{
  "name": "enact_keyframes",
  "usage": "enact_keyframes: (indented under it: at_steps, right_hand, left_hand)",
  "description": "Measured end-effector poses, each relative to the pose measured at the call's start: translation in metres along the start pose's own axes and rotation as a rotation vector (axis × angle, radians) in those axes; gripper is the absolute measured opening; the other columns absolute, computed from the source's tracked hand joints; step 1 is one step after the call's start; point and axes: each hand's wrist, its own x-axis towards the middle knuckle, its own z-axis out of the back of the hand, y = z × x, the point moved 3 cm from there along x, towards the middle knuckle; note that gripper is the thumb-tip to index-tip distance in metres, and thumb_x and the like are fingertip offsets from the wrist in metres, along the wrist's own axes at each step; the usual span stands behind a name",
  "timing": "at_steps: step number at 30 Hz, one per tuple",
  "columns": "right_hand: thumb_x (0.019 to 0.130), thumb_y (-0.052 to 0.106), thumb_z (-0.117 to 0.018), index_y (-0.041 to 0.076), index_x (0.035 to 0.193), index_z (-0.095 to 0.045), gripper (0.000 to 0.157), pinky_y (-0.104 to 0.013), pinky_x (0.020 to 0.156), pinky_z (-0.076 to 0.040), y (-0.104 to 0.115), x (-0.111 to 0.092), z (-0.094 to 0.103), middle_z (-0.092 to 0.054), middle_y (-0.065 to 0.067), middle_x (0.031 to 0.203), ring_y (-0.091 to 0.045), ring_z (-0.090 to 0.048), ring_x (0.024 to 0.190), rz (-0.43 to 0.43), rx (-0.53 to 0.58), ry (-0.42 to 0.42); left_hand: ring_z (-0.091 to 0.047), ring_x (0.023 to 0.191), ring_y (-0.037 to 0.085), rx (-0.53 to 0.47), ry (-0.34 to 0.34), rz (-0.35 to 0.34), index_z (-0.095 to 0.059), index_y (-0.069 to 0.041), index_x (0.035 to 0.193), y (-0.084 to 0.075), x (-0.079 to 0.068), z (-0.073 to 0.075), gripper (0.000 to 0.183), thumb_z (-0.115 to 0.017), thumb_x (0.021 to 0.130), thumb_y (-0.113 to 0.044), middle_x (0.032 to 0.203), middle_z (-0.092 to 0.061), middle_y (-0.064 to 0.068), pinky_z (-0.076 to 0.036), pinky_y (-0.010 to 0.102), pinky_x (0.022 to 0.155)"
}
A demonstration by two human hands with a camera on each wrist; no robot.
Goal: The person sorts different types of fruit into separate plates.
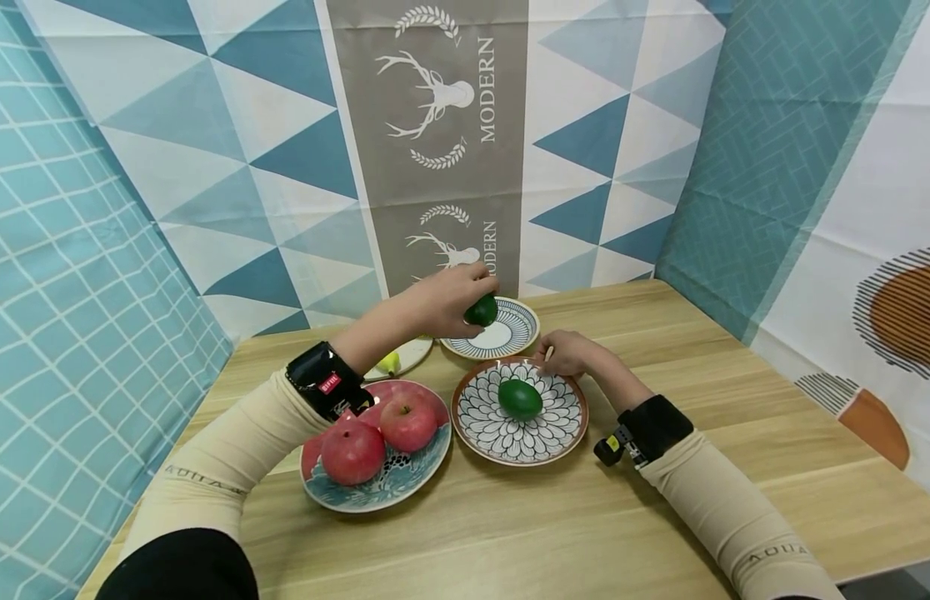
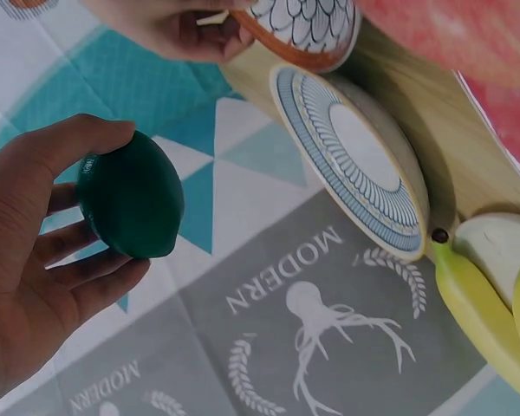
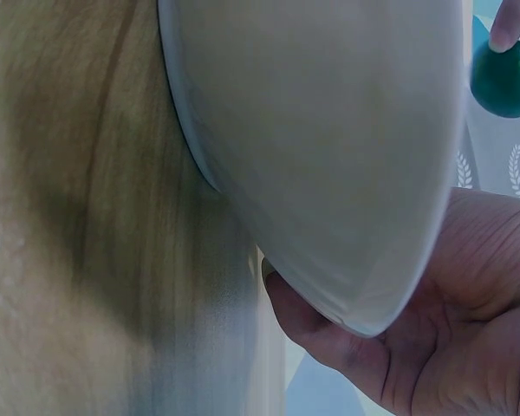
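My left hand [image 1: 453, 300] holds a dark green lime [image 1: 482, 311] in its fingertips, above a blue-and-white striped plate [image 1: 521, 332]. The left wrist view shows the thumb and fingers around that lime [image 2: 132, 198]. With my right hand [image 1: 572, 353] I grip the far right rim of a brown-edged plate with a black-and-white petal pattern [image 1: 528, 446]. A second green lime [image 1: 520, 400] lies on this petal plate. In the right wrist view the pale outside of the plate [image 3: 329, 156] hides part of the right hand's fingers.
On the left, a pink-and-blue plate [image 1: 375, 500] bears red apples [image 1: 353, 451]. Behind it, partly covered by the left arm, is a pale plate [image 1: 416, 354] with bananas [image 2: 472, 299]. A patterned cloth [image 1: 450, 183] hangs behind the wooden table [image 1: 525, 533].
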Motion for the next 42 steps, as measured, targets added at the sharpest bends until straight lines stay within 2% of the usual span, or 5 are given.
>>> enact_keyframes:
  at_steps: [13, 22, 30, 38, 42]
  right_hand:
    - [0.099, 0.013, -0.074, 0.008, 0.109, -0.068, 0.012, -0.026, 0.052, -0.04, -0.002, -0.001, 0.0, -0.059, -0.009, 0.09, -0.013, -0.048, 0.058, 0.022, 0.002, 0.031]
    - [0.098, 0.012, -0.074, 0.008, 0.106, -0.066, 0.012, -0.026, 0.051, -0.043, -0.001, -0.003, -0.001, -0.058, -0.012, 0.097, -0.014, -0.051, 0.062, 0.02, 0.024, 0.02]
    - [0.098, 0.011, -0.074, 0.007, 0.106, -0.066, 0.013, -0.027, 0.053, -0.045, 0.0, -0.002, -0.001, -0.058, -0.014, 0.1, -0.017, -0.053, 0.068, 0.027, 0.014, 0.025]
    - [0.098, 0.012, -0.073, 0.006, 0.107, -0.065, 0.014, -0.027, 0.054, -0.049, 0.001, -0.002, 0.001, -0.059, -0.014, 0.098, -0.018, -0.058, 0.071, 0.039, -0.009, 0.022]
    - [0.098, 0.012, -0.073, 0.006, 0.108, -0.065, 0.014, -0.028, 0.055, -0.049, 0.001, -0.002, 0.001, -0.06, -0.014, 0.098, -0.019, -0.059, 0.072, 0.043, -0.022, 0.021]
  left_hand:
    - [-0.058, 0.101, 0.024, -0.024, 0.071, -0.042, -0.061, -0.01, 0.132, -0.037, -0.01, -0.009, 0.058, -0.087, 0.085, -0.031, 0.118, -0.055, 0.009, -0.055, 0.038, 0.087]
    - [-0.059, 0.1, 0.021, -0.025, 0.103, -0.141, -0.061, -0.013, 0.127, -0.058, -0.016, -0.026, 0.05, -0.086, 0.086, -0.029, 0.117, -0.057, 0.008, -0.054, 0.034, 0.086]
    - [-0.059, 0.1, 0.017, -0.041, 0.179, -0.142, -0.061, -0.015, 0.133, -0.076, -0.023, -0.038, 0.055, -0.086, 0.087, -0.031, 0.118, -0.056, 0.005, -0.055, 0.032, 0.086]
    - [-0.062, 0.107, 0.02, -0.061, 0.21, -0.183, -0.06, -0.013, 0.131, -0.086, -0.027, -0.05, 0.055, -0.086, 0.086, -0.031, 0.127, -0.058, 0.008, -0.055, 0.034, 0.092]
    - [-0.061, 0.105, 0.018, -0.041, 0.225, -0.208, -0.06, -0.012, 0.131, -0.091, -0.028, -0.054, 0.055, -0.086, 0.087, -0.033, 0.123, -0.057, 0.007, -0.055, 0.031, 0.091]
